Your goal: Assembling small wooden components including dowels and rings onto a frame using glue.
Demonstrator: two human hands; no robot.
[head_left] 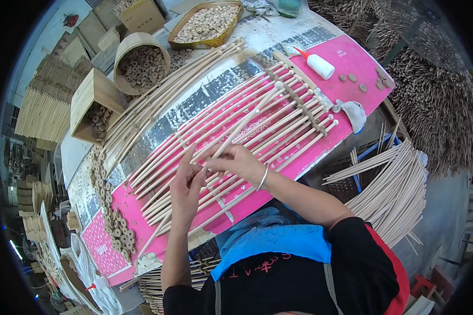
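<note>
In front of me a row of pale wooden sticks (228, 114) with round ball ends lies across a pink sheet (347, 55). Brown wooden rings (306, 109) sit in a line near the ball ends. Above the row, one ball-ended stick (249, 116) slants from far right to near left, and both hands are on it. My left hand (186, 181) is closed around its lower part, thumb and fingers together. Just to the right, my right hand (240, 164) pinches the same stick. Whether a ring is between the fingers is hidden.
Loose rings (118, 233) trail along the left. A round tub (123, 50) and a wooden box (84, 97) hold more rings; a basket (223, 38) holds wooden balls. A glue bottle (320, 66) and crumpled cloth (353, 114) lie right. Bundled sticks (389, 189) stand beyond the table edge.
</note>
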